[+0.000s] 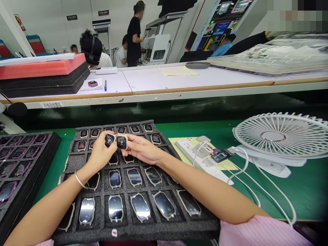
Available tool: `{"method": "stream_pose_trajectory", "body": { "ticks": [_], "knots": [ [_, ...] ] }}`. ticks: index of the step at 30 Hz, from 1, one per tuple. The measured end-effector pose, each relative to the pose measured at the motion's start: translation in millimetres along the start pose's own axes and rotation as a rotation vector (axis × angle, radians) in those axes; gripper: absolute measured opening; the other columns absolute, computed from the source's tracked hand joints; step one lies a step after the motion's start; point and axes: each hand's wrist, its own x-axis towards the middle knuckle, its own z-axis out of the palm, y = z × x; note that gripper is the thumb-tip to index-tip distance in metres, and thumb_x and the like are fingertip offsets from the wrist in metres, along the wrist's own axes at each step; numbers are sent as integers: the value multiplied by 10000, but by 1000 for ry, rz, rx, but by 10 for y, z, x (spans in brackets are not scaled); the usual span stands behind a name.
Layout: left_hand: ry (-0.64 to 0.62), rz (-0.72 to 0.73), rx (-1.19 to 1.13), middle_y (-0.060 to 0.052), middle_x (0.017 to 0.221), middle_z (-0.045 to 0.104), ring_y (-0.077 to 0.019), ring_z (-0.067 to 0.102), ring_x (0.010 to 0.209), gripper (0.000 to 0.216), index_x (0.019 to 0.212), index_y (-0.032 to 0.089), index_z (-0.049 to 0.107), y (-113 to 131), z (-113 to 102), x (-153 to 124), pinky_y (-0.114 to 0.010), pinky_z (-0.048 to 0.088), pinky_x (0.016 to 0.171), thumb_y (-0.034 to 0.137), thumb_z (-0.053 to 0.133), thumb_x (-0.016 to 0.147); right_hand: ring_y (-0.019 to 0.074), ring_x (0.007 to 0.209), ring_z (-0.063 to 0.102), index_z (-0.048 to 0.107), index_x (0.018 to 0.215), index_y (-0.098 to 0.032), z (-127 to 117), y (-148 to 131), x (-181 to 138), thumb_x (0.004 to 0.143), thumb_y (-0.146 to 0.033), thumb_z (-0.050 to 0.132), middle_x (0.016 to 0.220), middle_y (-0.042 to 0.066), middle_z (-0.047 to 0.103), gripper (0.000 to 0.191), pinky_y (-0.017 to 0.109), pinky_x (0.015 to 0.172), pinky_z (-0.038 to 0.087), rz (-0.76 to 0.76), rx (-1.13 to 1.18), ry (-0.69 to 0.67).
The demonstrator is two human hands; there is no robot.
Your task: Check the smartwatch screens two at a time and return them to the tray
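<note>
My left hand (101, 150) is closed around one smartwatch case (109, 139), its lit screen facing up. Beside it, my right hand (139, 147) pinches a second smartwatch case (122, 142), also lit. The two cases are held side by side, close together, above a dark foam tray (102, 223). Rows of strapless watch cases with pale frames lie in the tray's pockets, among them a watch case (115, 207) with a dark, reflective screen. In the far rows, several screens show lines of white text. My hands and forearms hide some of the pockets.
On the left is another foam tray (43, 171) of purple-framed watches. To the right stand a white fan (274, 136) and a power strip (188, 150) with cables. A shelf (153, 82) behind carries foam sheets (38, 71), a pen (105, 85) and plastic trays (269, 58). Other people are beyond.
</note>
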Motion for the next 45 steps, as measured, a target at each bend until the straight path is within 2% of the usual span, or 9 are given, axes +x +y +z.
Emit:
{"method": "stream_pose_trajectory", "body": {
  "ticks": [13,15,19,23,26,30,37,41,45],
  "knots": [
    [5,-12,-52,-31,950,630,-174,582,892,321,1049,177,575,-15,7,11,-304,454,802,255,594,739,107,735,635,652,1180,-194,14,-10,-6,786,-331,797,877,5,667,441,248,716,490,-1,9,11],
    [-1,-76,-140,-22,932,621,-151,578,809,352,1054,174,578,-1,10,11,-283,461,732,275,644,724,119,741,652,649,1170,-177,-1,-10,5,804,-320,778,847,12,679,414,244,697,492,6,27,37],
    [-76,-309,-428,1,848,609,-84,518,570,544,1193,156,537,60,-8,10,-240,416,553,336,715,712,166,738,692,578,1233,-161,-55,-38,35,891,-241,650,881,59,721,358,287,662,513,39,78,149],
    [-74,-423,-651,-9,800,625,-81,564,539,566,1275,132,512,88,-37,11,-220,422,524,349,673,777,177,689,701,552,1205,-171,-95,-77,43,912,-228,592,960,90,740,302,293,612,515,48,76,247],
    [-64,-408,-651,0,781,622,-92,601,530,563,1306,148,509,76,-45,3,-219,452,512,332,659,795,153,629,681,571,1146,-178,-102,-70,37,899,-239,611,944,81,739,258,264,558,496,40,46,278],
    [-98,-384,-640,-8,826,642,-123,661,564,531,1288,158,526,70,-37,-15,-263,539,569,324,647,797,138,597,672,606,1090,-179,-85,-38,20,876,-238,633,923,53,721,224,250,522,483,28,11,296],
    [-122,-402,-648,-44,889,686,-145,692,563,514,1272,156,529,90,-28,-22,-295,580,583,300,624,788,129,623,683,586,1131,-209,-53,-27,-29,817,-171,658,945,26,700,324,253,570,491,8,-61,267],
    [-126,-375,-624,9,825,656,-147,698,553,435,1154,174,555,75,-28,-29,-290,589,575,273,648,741,121,628,681,583,1102,-205,-53,-14,-40,767,-112,662,964,23,695,356,248,578,493,-22,-114,253],
    [-158,-342,-615,11,893,677,-137,701,551,373,1051,193,531,57,-30,-40,-281,592,578,239,660,704,114,616,674,582,1101,-201,-52,-5,-41,770,-131,676,968,25,698,351,245,567,501,-39,-139,240]
  ]
}}
